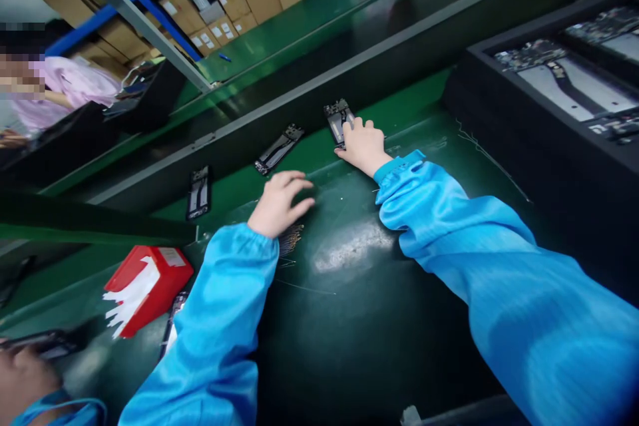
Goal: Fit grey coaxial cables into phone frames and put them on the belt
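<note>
On the green belt at the far side of the bench lies an opened phone body [337, 113], its circuit board and flex cable exposed. My right hand [365, 145] covers its near right part, fingers over the top and thumb at the lower edge. My left hand [280, 203] hovers above the bench with fingers apart and holds nothing. Beyond it rests a second opened phone body [280, 148], lying slanted. Farther left is a third phone body [199, 193]. A bundle of thin wire-like pieces [291, 239] sits by my left wrist, partly hidden.
A black foam tray [479, 90] with several phone bodies stands at the right. At the left is a red box [164, 286] with white strips; another phone body [172, 327] shows behind my left sleeve. A co-worker's hand [24, 373] holds a dark device. A person sits across the line.
</note>
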Motion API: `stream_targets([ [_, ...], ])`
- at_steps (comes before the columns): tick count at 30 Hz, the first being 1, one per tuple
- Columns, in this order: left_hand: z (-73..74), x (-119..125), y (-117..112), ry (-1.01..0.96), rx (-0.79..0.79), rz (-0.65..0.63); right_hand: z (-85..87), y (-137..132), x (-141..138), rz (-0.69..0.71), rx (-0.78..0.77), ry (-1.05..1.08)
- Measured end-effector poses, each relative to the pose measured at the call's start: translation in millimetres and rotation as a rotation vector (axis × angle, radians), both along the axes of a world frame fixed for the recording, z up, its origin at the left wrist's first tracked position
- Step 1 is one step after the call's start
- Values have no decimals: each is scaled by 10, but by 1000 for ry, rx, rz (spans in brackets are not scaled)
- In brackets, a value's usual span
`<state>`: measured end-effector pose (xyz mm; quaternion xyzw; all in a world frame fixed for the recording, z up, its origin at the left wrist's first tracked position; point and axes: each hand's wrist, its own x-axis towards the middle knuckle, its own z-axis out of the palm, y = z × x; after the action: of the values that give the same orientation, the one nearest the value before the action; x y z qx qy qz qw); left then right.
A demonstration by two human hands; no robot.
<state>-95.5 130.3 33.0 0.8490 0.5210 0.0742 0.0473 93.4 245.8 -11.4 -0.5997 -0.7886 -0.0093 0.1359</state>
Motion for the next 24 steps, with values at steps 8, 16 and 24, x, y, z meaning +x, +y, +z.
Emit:
stream_targets([
  [8, 169, 76, -1115, 175, -255, -216, 88, -409, 412, 124, 76, -93],
  [16, -78, 206, -1219, 417, 20, -258, 78, -1305, 604, 542, 67, -163],
  [24, -177, 296, -879, -15, -84, -97, -69, -1622, 473, 821, -27, 44],
])
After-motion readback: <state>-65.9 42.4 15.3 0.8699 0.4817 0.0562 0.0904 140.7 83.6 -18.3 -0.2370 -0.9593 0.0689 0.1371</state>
